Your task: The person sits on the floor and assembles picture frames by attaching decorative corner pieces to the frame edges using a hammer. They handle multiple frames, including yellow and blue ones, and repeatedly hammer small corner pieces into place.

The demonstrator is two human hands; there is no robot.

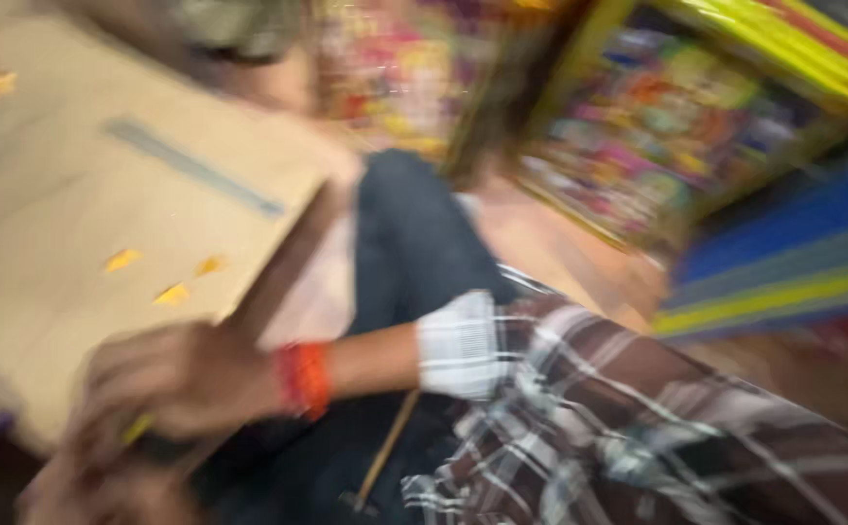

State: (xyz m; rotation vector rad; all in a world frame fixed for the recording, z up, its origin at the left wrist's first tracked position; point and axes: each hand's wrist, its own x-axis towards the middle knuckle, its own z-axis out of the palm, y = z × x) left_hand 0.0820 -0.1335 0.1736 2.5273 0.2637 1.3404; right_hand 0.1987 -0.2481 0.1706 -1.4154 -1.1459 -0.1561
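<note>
Frame was badly motion-blurred. Right hand (176,379) sat low left, fingers curled shut around sth small w/ a yellow bit (137,428) poking out below the knuckles; what it was, can't tell. Red wristband (303,379) on that wrist, then bare forearm, then rolled white cuff of a brown plaid sleeve (638,418) running off to the lower right. Left hand (93,491) was only a blurred shape at the bottom edge just under the right one; open or shut, can't tell. Hand lay at the near edge of a tan cardboard sheet (74,204), which carried a grey ruler (190,167) set diagonally & a few yellow scraps (173,293). Dark jeans leg (409,243) beside the sheet. Thin wooden stick (385,457) near the knee. Colourful shelves (657,126) behind.
</note>
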